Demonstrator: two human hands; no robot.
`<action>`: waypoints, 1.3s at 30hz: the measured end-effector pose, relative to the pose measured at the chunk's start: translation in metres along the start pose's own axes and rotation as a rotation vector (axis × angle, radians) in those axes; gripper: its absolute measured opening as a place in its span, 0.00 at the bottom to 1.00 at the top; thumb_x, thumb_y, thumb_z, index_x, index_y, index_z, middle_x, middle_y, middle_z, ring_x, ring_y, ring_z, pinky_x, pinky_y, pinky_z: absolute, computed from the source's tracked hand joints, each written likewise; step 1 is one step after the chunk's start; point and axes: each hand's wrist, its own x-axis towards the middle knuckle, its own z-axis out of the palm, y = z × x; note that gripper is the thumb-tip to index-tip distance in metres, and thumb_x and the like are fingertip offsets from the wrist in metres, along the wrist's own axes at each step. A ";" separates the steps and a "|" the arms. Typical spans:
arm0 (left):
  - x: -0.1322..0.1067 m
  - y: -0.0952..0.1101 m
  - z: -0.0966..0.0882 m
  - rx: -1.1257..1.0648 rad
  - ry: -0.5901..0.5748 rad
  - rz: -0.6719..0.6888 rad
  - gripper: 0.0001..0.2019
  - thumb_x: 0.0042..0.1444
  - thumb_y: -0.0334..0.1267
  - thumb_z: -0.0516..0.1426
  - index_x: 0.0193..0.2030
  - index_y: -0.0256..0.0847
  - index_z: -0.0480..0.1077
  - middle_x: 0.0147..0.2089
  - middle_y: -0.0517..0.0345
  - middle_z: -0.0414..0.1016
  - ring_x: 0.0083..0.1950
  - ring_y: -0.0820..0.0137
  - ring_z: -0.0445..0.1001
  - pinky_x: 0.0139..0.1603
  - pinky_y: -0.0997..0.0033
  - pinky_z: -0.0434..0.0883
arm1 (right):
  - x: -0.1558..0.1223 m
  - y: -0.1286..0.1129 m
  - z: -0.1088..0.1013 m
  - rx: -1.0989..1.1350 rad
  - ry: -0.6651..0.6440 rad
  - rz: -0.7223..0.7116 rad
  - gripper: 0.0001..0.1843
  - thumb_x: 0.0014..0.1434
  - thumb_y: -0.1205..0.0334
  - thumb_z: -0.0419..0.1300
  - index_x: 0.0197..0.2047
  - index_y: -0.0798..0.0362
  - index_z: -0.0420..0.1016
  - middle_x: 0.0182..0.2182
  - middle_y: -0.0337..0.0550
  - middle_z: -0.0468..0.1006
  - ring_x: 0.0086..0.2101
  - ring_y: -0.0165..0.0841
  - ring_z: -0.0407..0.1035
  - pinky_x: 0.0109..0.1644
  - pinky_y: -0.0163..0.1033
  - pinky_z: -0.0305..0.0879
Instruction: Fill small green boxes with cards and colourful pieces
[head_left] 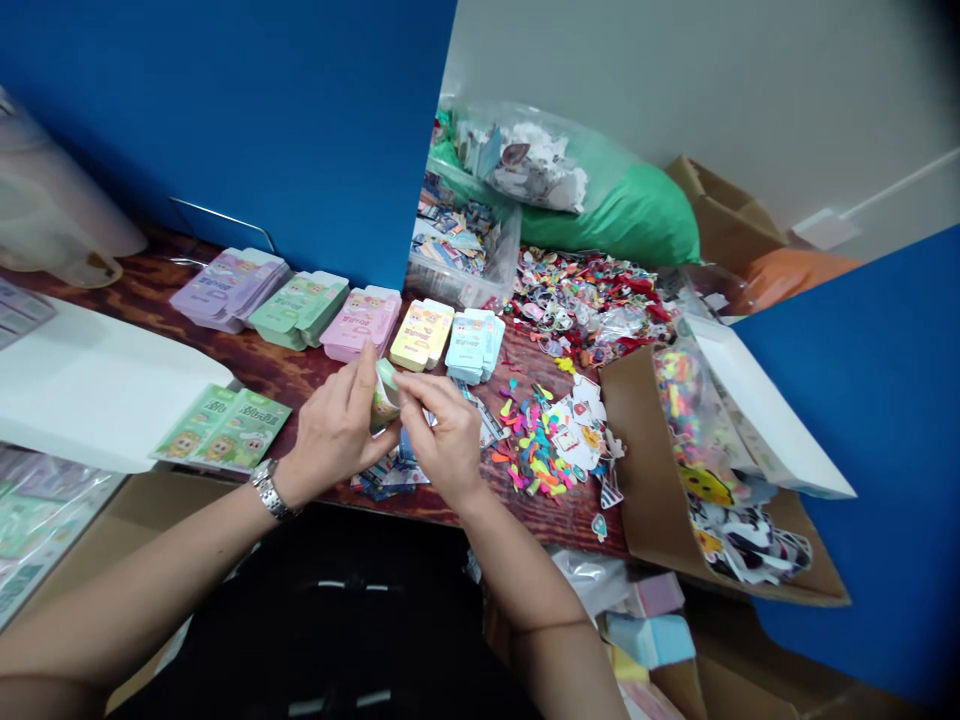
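Observation:
My left hand is closed around a small green printed box, held up over the middle of the table. At its upper edge, the fingers of my right hand pinch what looks like the pale green flap. Most of the box is hidden behind my fingers. Beneath my hands lies a loose pile of small printed cards. Just beyond stand stacks of flat boxes: purple, green, pink, yellow and light blue.
Two green printed packets lie at a white tray's edge, left. Colourful balloons and paper cutouts are scattered right, beside a cardboard box. Behind are a clear bin and a green bag. Blue panels border the table.

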 end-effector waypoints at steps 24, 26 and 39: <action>-0.002 -0.018 0.001 -0.674 -0.076 -0.027 0.51 0.64 0.62 0.57 0.79 0.45 0.27 0.74 0.34 0.57 0.73 0.49 0.65 0.67 0.43 0.73 | -0.028 0.051 0.025 0.524 -0.089 0.390 0.23 0.72 0.45 0.56 0.59 0.53 0.75 0.49 0.49 0.85 0.45 0.36 0.82 0.48 0.41 0.81; -0.005 -0.020 0.005 -0.713 -0.081 -0.084 0.47 0.62 0.58 0.61 0.77 0.46 0.40 0.70 0.39 0.65 0.68 0.52 0.71 0.67 0.44 0.73 | -0.028 0.058 0.014 0.295 -0.245 0.268 0.22 0.72 0.48 0.56 0.61 0.52 0.74 0.51 0.49 0.84 0.48 0.36 0.80 0.52 0.43 0.79; -0.023 -0.036 0.025 -0.663 -0.149 -0.387 0.44 0.49 0.57 0.68 0.67 0.40 0.58 0.60 0.46 0.71 0.57 0.56 0.77 0.54 0.57 0.78 | -0.002 0.088 -0.018 -0.355 -0.596 0.029 0.12 0.68 0.63 0.64 0.54 0.52 0.80 0.50 0.49 0.83 0.50 0.40 0.75 0.58 0.46 0.71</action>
